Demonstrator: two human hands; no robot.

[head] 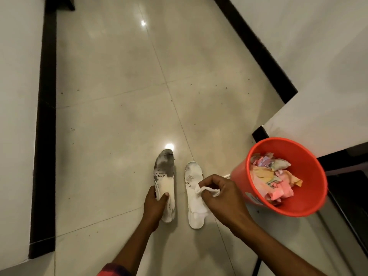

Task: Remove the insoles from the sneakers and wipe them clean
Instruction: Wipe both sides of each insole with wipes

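Darkly stained insole (164,177) toe; heel white.

Single head-worn camera; faces forward and steeply down; floor (123,108) near below.

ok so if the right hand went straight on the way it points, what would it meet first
Likely the dirtier insole that the left hand holds: the right hand points that way, its white cloth leading. Depth is unclear.
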